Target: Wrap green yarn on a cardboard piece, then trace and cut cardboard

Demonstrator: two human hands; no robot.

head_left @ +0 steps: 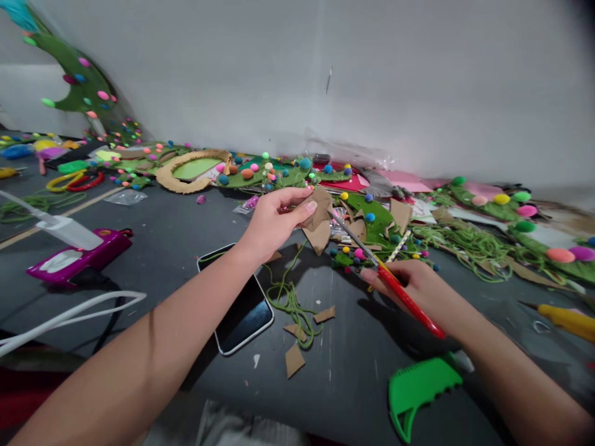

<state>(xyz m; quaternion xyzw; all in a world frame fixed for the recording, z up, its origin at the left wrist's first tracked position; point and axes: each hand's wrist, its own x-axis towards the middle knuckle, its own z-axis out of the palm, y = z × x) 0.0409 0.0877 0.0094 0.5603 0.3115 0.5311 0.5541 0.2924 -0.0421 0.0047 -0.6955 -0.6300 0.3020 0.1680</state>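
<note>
Pinched between the thumb and fingers of my left hand (279, 217) is a small piece of brown cardboard (318, 217), held up above the table. My right hand (413, 285) grips a pair of scissors (400, 291) with red and yellow handles. The scissors point up and to the left, and their blade tip meets the right edge of the cardboard. Below my hands lie a loose tangle of green yarn (290, 303) and several cardboard scraps (294, 360). A phone (246, 316) with a dark screen rests partly under my left forearm.
A green plastic comb (423, 387) lies at the front right, near a yellow-handled pointed tool (564, 319). On the left are a purple glue gun (81, 257), white cables (74, 316) and red-yellow scissors (77, 181). Green felt pieces with pompoms (246, 176) line the wall (232, 74).
</note>
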